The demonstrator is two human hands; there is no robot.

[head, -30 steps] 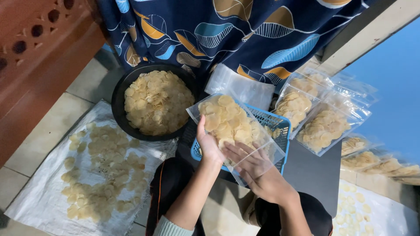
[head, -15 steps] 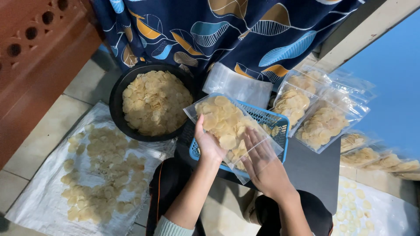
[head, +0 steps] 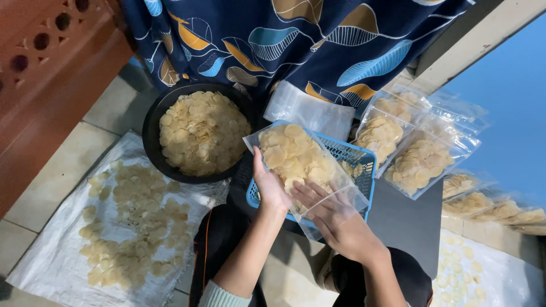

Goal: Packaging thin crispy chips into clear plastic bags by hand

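Observation:
A clear plastic bag of pale round chips (head: 296, 162) lies flat over a blue slotted basket (head: 355, 159). My left hand (head: 268, 190) cups the bag's near left edge from below. My right hand (head: 330, 213) lies flat on the bag's open end, its fingers pressing the plastic mouth. Both forearms come up from the bottom of the view, over my dark-clothed knees.
A black round pan (head: 196, 133) full of chips stands at the left. Loose chips are spread on a white woven sheet (head: 51, 261). Several filled bags (head: 418, 162) lie at the right, empty bags (head: 310, 111) behind the basket. A patterned dark-blue curtain (head: 296, 40) hangs at the back.
My right hand has slid along the bag's open end toward its mouth, flattening the plastic. The left hand has kept its hold under the bag.

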